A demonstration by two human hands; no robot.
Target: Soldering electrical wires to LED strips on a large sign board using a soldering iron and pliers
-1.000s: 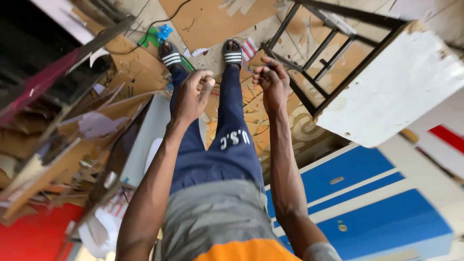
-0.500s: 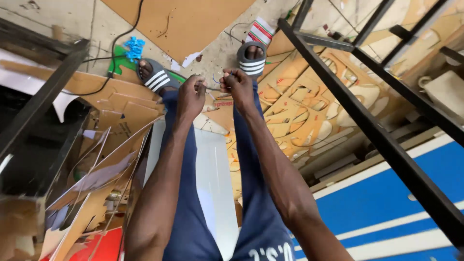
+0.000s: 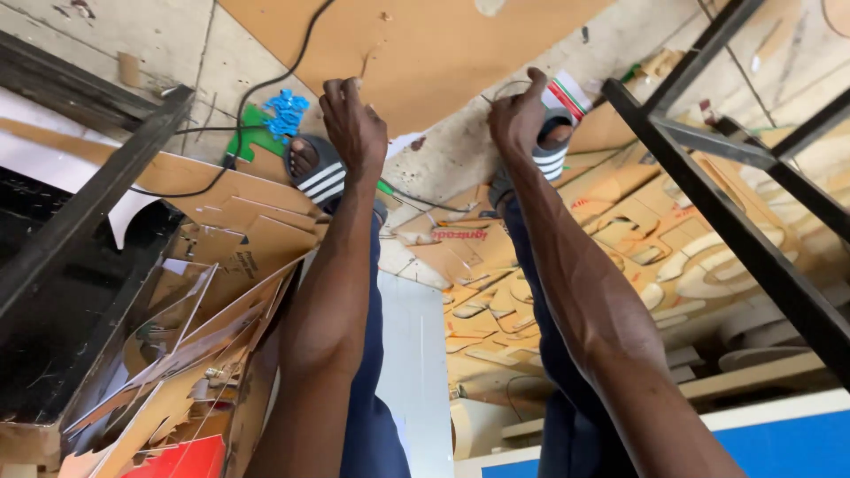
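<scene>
Above a floor littered with cardboard offcuts (image 3: 221, 265), the left hand (image 3: 354, 124) and right hand (image 3: 518, 115) are raised apart, each with fingers pinched on a thin wire (image 3: 505, 86), barely visible. Striped sandals (image 3: 320, 177) show below, beside a black metal frame (image 3: 735, 230).
</scene>
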